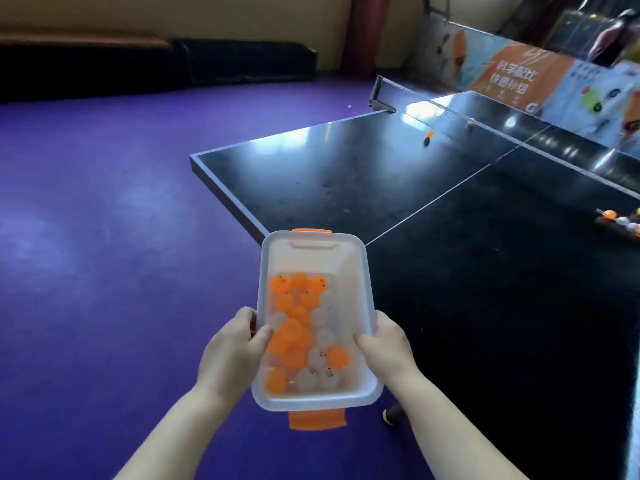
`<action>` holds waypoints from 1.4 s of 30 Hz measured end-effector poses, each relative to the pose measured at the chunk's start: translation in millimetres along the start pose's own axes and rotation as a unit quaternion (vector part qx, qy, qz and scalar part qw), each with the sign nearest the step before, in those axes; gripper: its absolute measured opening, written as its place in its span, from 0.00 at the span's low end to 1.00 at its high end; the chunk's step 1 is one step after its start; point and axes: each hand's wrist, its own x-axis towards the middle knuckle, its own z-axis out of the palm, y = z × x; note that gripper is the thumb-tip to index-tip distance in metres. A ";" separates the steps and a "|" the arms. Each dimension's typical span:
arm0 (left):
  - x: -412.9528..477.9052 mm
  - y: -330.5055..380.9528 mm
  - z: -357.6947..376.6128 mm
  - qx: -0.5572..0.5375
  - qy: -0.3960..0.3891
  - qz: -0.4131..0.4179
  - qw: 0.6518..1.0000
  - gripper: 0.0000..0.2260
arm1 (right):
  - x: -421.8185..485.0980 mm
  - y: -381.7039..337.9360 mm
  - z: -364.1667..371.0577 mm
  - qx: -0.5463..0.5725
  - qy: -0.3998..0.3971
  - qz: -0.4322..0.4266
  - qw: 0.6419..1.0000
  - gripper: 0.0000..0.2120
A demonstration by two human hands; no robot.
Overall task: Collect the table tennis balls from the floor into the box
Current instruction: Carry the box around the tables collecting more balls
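Orange and white plastic table tennis balls (301,334) part-fill the translucent rectangular plastic box (313,251), held at the near corner of the black table tennis table (346,174). In the head view, I see the left hand (232,348) and right hand (388,344) each gripping a long rim. I judge that tilting the box would spill the balls. One small white ball (349,107) lies on the purple floor (104,237) beyond the table.

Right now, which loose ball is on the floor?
The small white ball on the purple floor, left of the net post. The orange ball by the net and the right-edge cluster lie on the table.
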 end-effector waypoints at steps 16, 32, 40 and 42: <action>-118.9 233.9 278.4 -0.077 -0.182 0.105 0.975 0.05 | -79.1 245.1 -286.1 0.045 0.155 0.150 0.975 0.03; -124.3 321.1 371.6 -0.055 -0.263 0.126 0.955 0.07 | -86.1 311.4 -374.1 0.067 0.218 0.230 0.946 0.09; -93.9 267.2 320.7 -0.053 -0.181 0.087 0.978 0.05 | -38.3 269.5 -321.6 0.061 0.133 0.169 0.975 0.03; -78.1 245.0 300.3 -0.055 -0.155 0.073 0.984 0.04 | -24.7 249.7 -297.5 0.067 0.114 0.155 0.979 0.05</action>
